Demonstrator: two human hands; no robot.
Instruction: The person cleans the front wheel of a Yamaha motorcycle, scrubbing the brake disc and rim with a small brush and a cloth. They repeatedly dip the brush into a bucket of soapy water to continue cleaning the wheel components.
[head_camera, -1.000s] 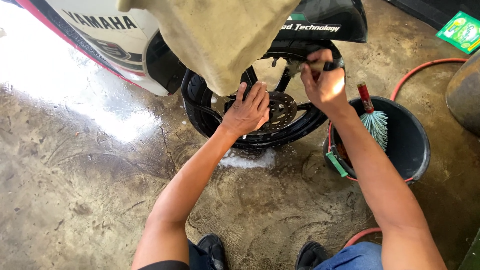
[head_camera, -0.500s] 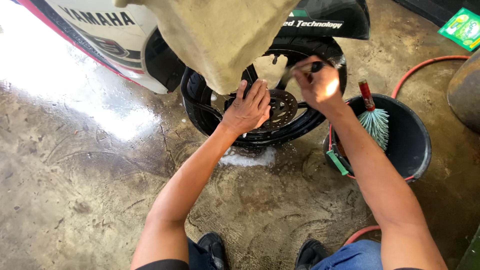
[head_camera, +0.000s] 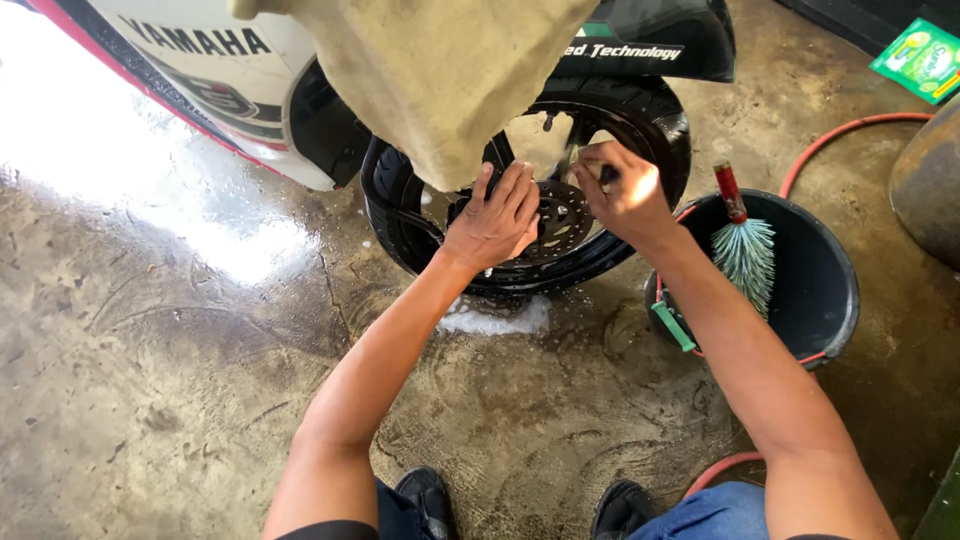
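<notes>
From the head camera, looking down, the left hand (head_camera: 495, 220) lies flat against the motorcycle wheel (head_camera: 530, 200), its fingers (head_camera: 515, 195) spread across the perforated brake disc (head_camera: 560, 215) at the hub — a bracing hold, it seems, that would keep the wheel from turning. The right hand (head_camera: 625, 195) is curled at the upper right of the rim, fingers pressed together around a small dark tool (head_camera: 607, 173), too blurred to identify; its working end points in at the spokes. The wheel stands upright on the wet concrete floor (head_camera: 180, 380), half hidden above by a tan cloth (head_camera: 450, 70) draped over the bike and by a black fender (head_camera: 650, 40). A patch of white foam (head_camera: 495, 318) sits on the floor just under the tyre, where suds would run down. A black bucket (head_camera: 840, 290) stands just right of the right forearm, with a teal bristle brush (head_camera: 745, 250) with a red handle propped inside — probably kept near for easy reach. A red hose (head_camera: 840, 135) curves behind it, and the person's dark shoes (head_camera: 425, 495) are planted near the bottom edge.
</notes>
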